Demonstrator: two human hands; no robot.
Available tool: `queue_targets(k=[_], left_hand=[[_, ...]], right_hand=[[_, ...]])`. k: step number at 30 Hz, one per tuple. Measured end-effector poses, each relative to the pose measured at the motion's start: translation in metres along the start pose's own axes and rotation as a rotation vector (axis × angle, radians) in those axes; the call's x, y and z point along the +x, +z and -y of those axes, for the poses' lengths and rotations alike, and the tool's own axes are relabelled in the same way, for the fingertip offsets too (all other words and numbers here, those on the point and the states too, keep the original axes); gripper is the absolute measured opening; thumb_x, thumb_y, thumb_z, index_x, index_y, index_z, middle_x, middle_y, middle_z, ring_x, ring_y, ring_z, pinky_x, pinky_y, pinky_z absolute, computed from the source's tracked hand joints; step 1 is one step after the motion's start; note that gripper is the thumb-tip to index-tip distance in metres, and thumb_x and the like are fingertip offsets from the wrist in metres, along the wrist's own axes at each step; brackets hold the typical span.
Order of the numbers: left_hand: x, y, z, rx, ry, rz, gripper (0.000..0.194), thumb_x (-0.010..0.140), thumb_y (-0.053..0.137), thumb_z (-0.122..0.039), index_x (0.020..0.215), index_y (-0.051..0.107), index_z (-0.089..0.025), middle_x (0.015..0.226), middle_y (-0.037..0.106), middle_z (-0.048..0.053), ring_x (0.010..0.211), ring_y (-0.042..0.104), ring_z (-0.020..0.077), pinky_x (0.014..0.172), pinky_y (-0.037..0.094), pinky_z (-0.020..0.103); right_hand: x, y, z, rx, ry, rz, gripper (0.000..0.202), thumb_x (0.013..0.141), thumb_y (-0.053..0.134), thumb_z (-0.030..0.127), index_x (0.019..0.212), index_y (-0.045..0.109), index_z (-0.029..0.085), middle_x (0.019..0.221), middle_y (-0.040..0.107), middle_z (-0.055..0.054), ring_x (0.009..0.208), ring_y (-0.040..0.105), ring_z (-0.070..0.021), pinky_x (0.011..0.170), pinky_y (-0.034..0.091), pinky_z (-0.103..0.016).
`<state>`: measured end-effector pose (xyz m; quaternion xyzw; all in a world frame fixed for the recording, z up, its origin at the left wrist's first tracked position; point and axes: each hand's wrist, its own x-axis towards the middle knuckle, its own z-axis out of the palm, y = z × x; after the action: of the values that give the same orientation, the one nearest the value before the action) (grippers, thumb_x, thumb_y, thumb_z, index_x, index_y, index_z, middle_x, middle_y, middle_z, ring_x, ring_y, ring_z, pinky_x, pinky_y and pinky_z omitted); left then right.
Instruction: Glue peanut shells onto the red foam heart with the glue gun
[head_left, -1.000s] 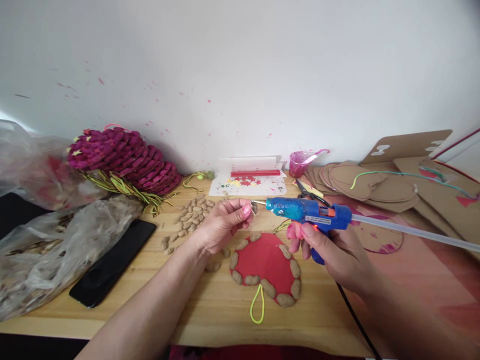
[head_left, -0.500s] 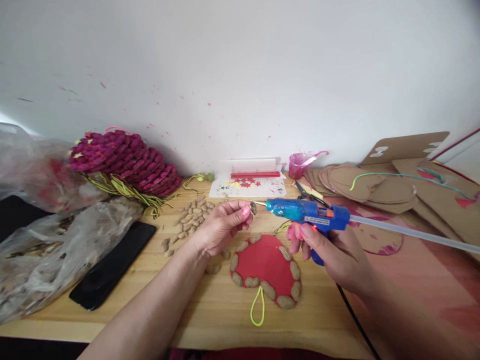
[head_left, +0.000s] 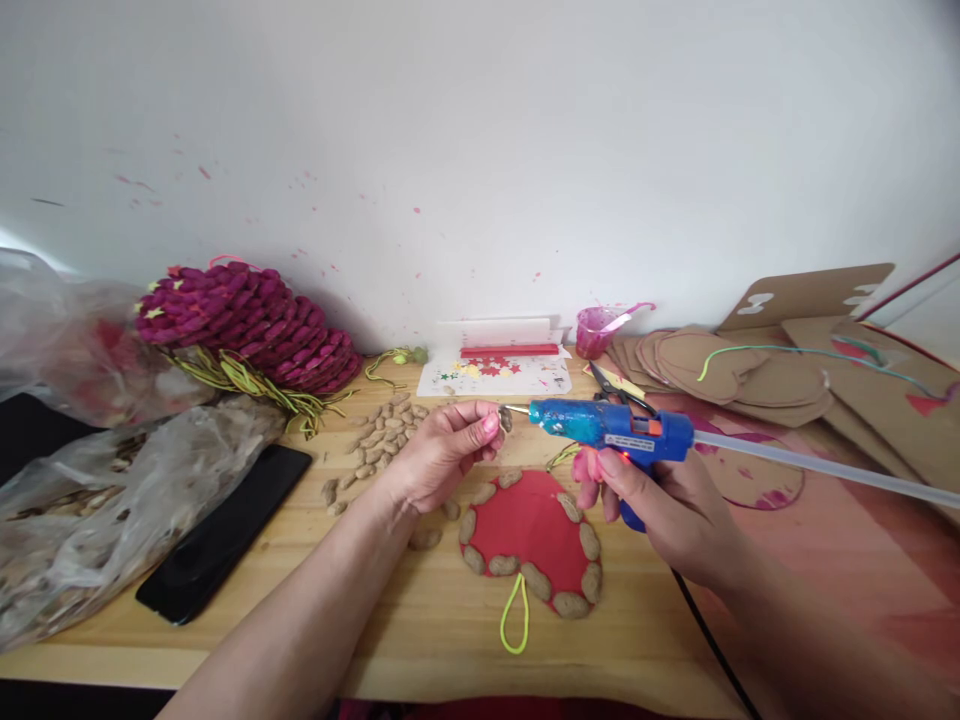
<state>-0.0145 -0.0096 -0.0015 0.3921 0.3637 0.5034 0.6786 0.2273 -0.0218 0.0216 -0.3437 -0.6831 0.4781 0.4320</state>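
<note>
Between thumb and fingers my left hand (head_left: 454, 450) pinches a peanut (head_left: 505, 420). My right hand (head_left: 660, 500) is wrapped round the grip of a blue glue gun (head_left: 607, 425), whose metal nozzle reaches the peanut. A clear glue stick (head_left: 810, 467) extends from the gun's back. Below the hands lies a red heart (head_left: 529, 520) with several peanuts along its edge and a yellow cord loop (head_left: 515, 620) at its notch, which faces me. Loose peanuts (head_left: 382, 435) are spread left of the heart, partly behind my left hand.
A black phone (head_left: 225, 535) and plastic bags (head_left: 97, 540) lie at the left, near stacked magenta peanut pieces (head_left: 262, 325). Star cutouts (head_left: 491, 366) on white paper, a cup (head_left: 594, 335), scissors (head_left: 619, 388) and cardboard shapes (head_left: 712, 365) stand or lie further back.
The glue gun has shifted very slightly left in view. Both hands keep nearly the same pose and hold.
</note>
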Motion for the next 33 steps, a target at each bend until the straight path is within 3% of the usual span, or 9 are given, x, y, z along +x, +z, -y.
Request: queue_targets(k=[14,21,33], left_hand=[[0.0001,0.0007,-0.0018,-0.038,0.012,-0.006,0.039,0.067,0.094,-0.040,0.075,0.069,-0.011,0.069,0.059,0.001,0.064,0.051,0.0084,0.060,0.042,0.019],[0.0009,-0.0042,-0.0039,-0.145,0.026,-0.015,0.035,0.069,0.094,-0.033,0.074,0.066,-0.013,0.069,0.059,0.001,0.065,0.054,0.0087,0.059,0.045,0.018],[0.0013,-0.0046,-0.0046,-0.141,0.031,-0.013,0.034,0.068,0.095,-0.033,0.078,0.070,-0.012,0.069,0.063,0.001,0.064,0.056,0.0083,0.060,0.047,0.018]], right_hand=[[-0.0020,-0.0022,-0.0019,-0.024,0.011,-0.060,0.032,0.100,0.059,0.048,0.090,0.062,0.018,0.081,0.068,-0.006,0.054,0.062,-0.0102,0.046,0.054,-0.022],[-0.0045,-0.0029,-0.0028,-0.053,-0.019,0.059,0.031,0.103,0.056,0.042,0.084,0.062,0.019,0.075,0.066,-0.004,0.063,0.066,-0.0122,0.052,0.052,-0.022],[-0.0047,-0.0015,0.0008,-0.108,-0.050,0.069,0.027,0.104,0.054,0.038,0.084,0.060,0.020,0.072,0.067,-0.001,0.056,0.059,-0.0086,0.049,0.046,-0.019]])
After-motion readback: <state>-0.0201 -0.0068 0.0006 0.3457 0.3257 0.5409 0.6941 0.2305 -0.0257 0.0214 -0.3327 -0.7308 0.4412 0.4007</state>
